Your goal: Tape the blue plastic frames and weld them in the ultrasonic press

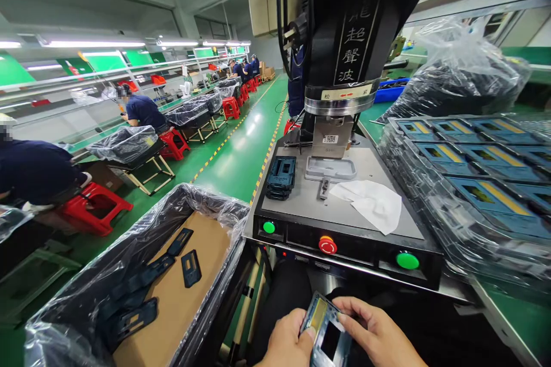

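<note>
Low in front of me, over my lap, both hands hold one dark blue plastic housing [319, 334] with a yellow strip and a dark rectangular window. My left hand [289, 339] grips its left side, thumb on the face. At its right edge my right hand [371, 330] has its fingers closed, the thumb pressing near the upper corner. Beyond the hands stands an ultrasonic welding machine; its metal horn [331, 136] hangs above a light grey fixture [330, 168]. A small stack of similar housings [280, 176] lies left of the fixture, and a white cloth [373, 200] lies to the right.
The machine's front panel carries a green button [269, 227], a red emergency stop [328, 245] and another green button [407, 261]. At left is a plastic-lined bin [224, 206] with several housings. Stacked clear trays [434, 200] hold housings at right. Several co-workers [144, 109] sit along the left line.
</note>
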### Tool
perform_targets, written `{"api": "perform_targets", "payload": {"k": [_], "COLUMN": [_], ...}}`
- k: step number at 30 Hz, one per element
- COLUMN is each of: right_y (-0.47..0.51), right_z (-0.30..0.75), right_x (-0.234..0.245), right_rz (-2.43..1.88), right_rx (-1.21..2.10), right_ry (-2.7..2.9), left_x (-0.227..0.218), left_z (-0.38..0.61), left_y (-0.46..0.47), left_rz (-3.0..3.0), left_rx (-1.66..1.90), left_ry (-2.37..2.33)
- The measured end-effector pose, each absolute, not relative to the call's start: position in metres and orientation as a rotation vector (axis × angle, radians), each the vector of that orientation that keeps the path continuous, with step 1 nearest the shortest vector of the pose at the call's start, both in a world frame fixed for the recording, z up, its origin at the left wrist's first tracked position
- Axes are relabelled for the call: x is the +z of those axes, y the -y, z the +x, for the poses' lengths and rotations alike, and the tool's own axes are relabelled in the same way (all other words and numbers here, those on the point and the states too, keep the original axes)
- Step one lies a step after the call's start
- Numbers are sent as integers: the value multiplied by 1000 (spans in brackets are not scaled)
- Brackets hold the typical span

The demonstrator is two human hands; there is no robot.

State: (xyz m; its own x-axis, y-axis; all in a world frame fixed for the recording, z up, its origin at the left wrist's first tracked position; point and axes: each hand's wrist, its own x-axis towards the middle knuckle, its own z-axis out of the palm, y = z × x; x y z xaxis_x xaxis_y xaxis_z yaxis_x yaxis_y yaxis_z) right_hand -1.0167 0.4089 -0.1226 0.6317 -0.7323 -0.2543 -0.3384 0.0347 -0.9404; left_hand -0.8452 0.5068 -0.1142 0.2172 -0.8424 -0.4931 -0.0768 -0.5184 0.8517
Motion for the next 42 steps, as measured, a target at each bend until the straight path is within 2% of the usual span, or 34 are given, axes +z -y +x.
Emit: {"api": "perform_targets", "payload": {"k": [3, 12, 16, 23, 27, 33, 37, 42], "right_y": [-411, -410, -413, -430, -439, -439, -430, -384], "right_z": [-1015, -1013, -1007, -1003, -993, -976, -979, -1001], "right_x": [-120, -105, -104, -111, -117, -125, -102, -46], "right_rz": [-1573, -1649, -1736, -2039, -2185, -2339, -2325, -2414], "right_rx": [-373, -358, -318, -440, -318, -235, -229, -429], "right_ry": [-901, -838, -845, -979, -892, -980, -992, -907], "left_x": [-115, -124, -131, -130, -127, -123, -119, -137], "left_z": [-844, -844, -847, -843, -844, -843, -840, -826], "left_y": [-507, -502, -493, -483, -481, -481, -482, -480], "left_rz": [1843, 1842, 1617, 1345, 1174, 969, 988, 1212], "left_rx": [-1244, -1297, -1463, -1239, -1210, -1258, -1250, -1222], "left_ry": [1001, 1039, 844, 411, 151, 3, 28, 58]}}
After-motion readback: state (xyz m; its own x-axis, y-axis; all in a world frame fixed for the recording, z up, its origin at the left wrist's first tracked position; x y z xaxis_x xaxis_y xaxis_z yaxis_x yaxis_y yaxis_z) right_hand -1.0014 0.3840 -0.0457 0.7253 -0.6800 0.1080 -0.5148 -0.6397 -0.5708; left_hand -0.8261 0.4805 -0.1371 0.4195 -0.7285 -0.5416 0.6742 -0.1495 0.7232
